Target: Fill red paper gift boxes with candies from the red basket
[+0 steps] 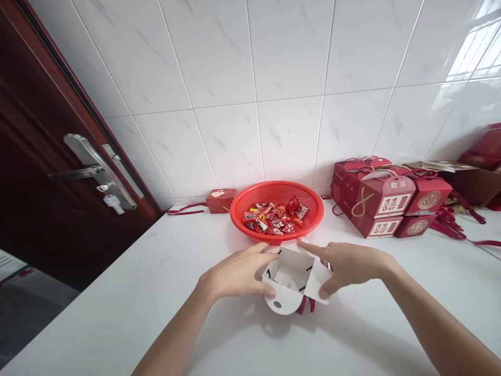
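An open box (291, 271), white inside with its flaps spread, stands on the white table in front of the red basket. My left hand (245, 271) grips its left side, thumb on the front rounded flap. On the other side my right hand (338, 266) holds the right flap, thumb at its lower corner and index finger reaching to the back edge. Dark red ribbon (307, 304) shows under the front of the box. Just behind, the red plastic basket (237, 209) holds several wrapped candies (274, 216).
Several closed red gift boxes (387, 201) are stacked at the right against the tiled wall. A small red box (220, 201) with a ribbon sits left of the basket. At the far right are an open carton (469, 183) and more ribbons. A dark door (39, 130) stands at the left.
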`<state>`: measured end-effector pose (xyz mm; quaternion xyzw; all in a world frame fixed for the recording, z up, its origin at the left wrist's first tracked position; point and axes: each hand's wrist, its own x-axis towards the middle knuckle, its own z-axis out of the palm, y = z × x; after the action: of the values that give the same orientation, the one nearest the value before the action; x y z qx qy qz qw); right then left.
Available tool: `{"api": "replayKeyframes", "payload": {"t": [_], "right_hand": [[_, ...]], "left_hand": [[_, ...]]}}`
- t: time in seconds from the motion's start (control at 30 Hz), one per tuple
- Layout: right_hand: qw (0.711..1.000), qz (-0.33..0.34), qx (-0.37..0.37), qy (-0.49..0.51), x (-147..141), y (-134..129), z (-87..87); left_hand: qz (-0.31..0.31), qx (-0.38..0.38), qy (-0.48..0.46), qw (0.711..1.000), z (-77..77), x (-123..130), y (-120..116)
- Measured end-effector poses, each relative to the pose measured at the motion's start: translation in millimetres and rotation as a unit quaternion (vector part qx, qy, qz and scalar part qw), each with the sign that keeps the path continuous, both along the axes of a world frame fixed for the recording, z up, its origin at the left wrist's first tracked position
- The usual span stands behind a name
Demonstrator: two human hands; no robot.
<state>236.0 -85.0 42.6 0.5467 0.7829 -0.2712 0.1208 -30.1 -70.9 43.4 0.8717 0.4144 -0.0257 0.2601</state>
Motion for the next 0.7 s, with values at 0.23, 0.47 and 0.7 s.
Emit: {"api": "replayKeyframes", "payload": {"t": [0.23, 0.47, 0.7], "right_hand": [[0.993, -0.001, 0.068, 0.101, 20, -1, 11.1], [0.894, 0.003, 0.218, 0.391, 32, 30, 28.9], [0.774, -0.082, 0.225, 0.586, -24, 100, 2.0]], "left_hand": [[0.004, 0.048, -0.052, 0.997, 12.4, -6, -4], [0.068, 0.131, -0.121, 0.982, 19.2, -9, 66], [-0.023, 0.069, 0.058, 0.996, -13.4, 56, 134]]}}
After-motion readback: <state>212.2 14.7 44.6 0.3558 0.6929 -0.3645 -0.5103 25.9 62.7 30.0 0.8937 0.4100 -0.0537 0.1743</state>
